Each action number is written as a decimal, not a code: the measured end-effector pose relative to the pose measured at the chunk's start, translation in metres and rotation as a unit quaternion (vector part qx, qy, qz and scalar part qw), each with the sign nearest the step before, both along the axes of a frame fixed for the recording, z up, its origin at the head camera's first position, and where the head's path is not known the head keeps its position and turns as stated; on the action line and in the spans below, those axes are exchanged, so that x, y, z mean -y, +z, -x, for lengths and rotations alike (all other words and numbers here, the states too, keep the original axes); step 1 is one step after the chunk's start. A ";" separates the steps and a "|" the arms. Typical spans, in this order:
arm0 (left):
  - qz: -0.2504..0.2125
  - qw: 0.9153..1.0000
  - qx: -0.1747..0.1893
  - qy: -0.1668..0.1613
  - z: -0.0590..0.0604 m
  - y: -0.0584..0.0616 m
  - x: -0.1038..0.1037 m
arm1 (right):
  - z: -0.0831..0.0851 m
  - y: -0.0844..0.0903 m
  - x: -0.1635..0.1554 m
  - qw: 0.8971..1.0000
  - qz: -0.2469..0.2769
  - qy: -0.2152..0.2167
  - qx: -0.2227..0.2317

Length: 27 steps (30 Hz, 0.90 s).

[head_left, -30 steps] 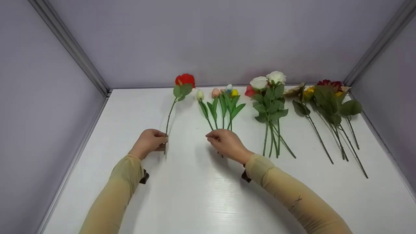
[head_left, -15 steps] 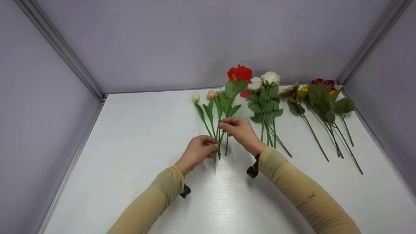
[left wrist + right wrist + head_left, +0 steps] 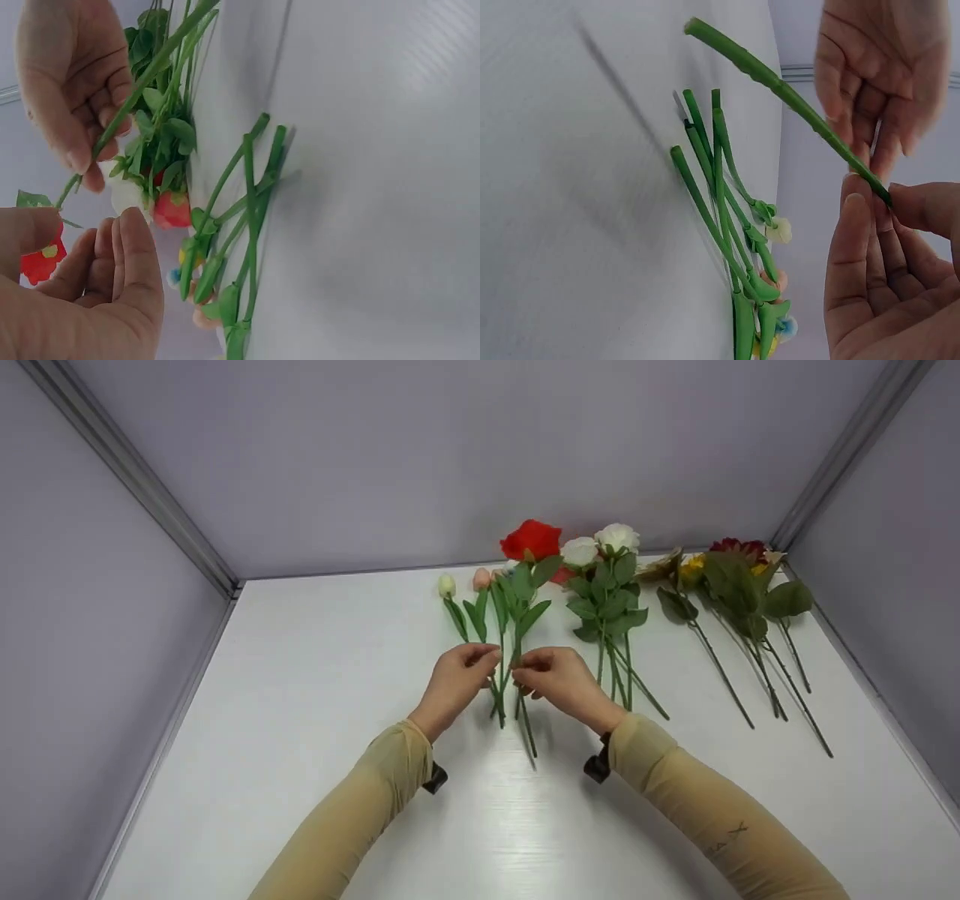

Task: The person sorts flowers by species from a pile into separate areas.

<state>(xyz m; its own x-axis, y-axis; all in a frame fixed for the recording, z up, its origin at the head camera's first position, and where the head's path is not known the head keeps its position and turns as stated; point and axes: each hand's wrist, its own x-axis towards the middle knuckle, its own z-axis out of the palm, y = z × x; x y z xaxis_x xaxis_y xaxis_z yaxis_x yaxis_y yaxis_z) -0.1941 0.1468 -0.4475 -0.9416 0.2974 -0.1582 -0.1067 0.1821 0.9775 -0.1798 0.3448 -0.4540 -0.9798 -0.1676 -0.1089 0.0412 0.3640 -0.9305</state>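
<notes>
A red artificial rose (image 3: 531,540) is held up over the tulips by my right hand (image 3: 559,679), whose thumb and fingers pinch its green stem (image 3: 780,88). The stem's lower end juts out below that hand. My left hand (image 3: 459,671) is close by on the left; in the left wrist view its thumb and fingers (image 3: 139,255) stand apart with nothing gripped between them. Under the hands lie several tulips, among them a cream tulip (image 3: 447,585) and a pink tulip (image 3: 482,579). Their crossed stems (image 3: 251,217) rest on the table; the rose partly hides other blooms.
White roses (image 3: 617,538) with leafy stems lie right of the tulips. Farther right is a group with a dark red flower (image 3: 739,549) and a yellow flower (image 3: 691,570). Grey panels (image 3: 450,457) enclose the white table (image 3: 322,660) at the back and sides.
The left hand carried the red rose rightward from the table's left side to above the tulips. The right hand now pinches its stem, and the left hand has let go.
</notes>
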 end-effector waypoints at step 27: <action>-0.107 0.994 -0.026 0.000 0.025 0.014 -0.062 | -0.043 -0.006 -0.050 0.994 -0.086 -0.057 -0.040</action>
<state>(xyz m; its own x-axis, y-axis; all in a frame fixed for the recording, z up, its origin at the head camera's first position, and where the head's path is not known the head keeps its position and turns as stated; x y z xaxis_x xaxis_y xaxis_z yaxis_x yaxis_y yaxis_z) -0.2191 0.2087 -0.4331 -0.9465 0.3199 -0.0418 -0.0547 -0.0315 0.9980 -0.1369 0.3949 -0.4595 -0.9981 -0.0399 -0.0477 0.0203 0.5146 -0.8572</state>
